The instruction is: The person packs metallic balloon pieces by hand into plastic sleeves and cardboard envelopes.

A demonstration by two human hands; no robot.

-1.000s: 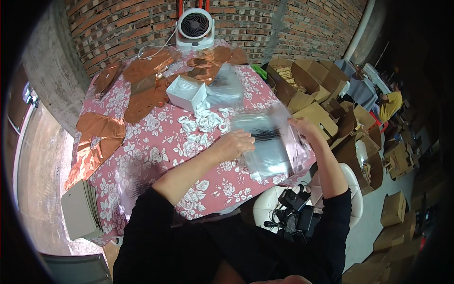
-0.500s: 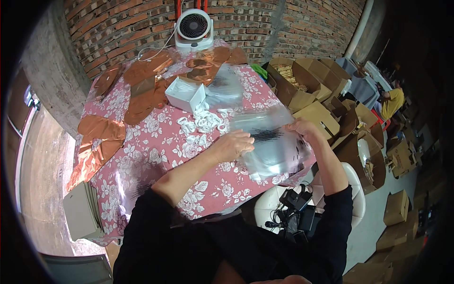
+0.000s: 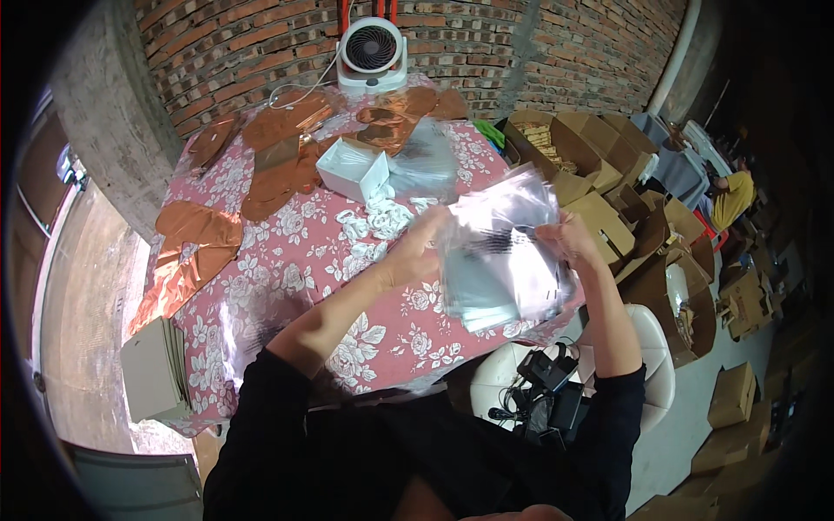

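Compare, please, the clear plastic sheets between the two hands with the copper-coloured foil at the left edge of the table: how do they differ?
Colour: the clear plastic sheets are see-through with dark marks, while the copper-coloured foil is orange-brown.
Shape: the sheets look roughly rectangular; the foil has an irregular, curved outline.
Place: the sheets lie between the left hand and right hand, whereas no hand touches the foil.
Both look thin and shiny.
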